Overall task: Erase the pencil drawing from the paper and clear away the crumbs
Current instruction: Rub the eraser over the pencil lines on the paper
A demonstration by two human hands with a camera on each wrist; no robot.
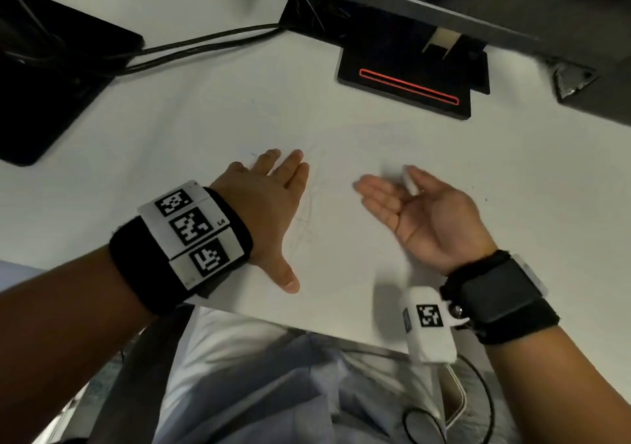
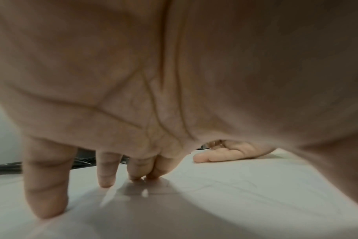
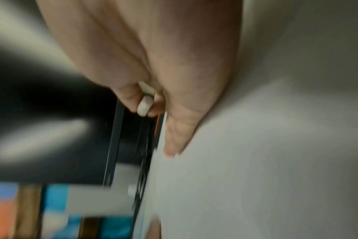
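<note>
Nearest, the left hand (image 1: 263, 211) lies flat, palm down, on the white paper (image 1: 341, 255), its fingers (image 2: 45, 186) straight and spread, their tips pressing the sheet, the thumb pointing back toward the near edge of the worktop (image 1: 205, 112). Just to its right, faint pencil lines (image 1: 309, 211) of the drawing run across the paper between the two hands. The right hand (image 1: 420, 211) stands on its outer edge on the sheet, palm turned toward the left hand, the long fingers (image 3: 174, 137) straight. A small white eraser (image 1: 409, 180) is pinched between its thumb and forefinger, held just above the paper; the right wrist view shows its rounded end (image 3: 144, 105) poking out. Crumbs are too small to make out. Farther back sits a black monitor base (image 1: 406, 78) with a glowing red strip, and at far left black cables (image 1: 205, 45) trail across the worktop.
</note>
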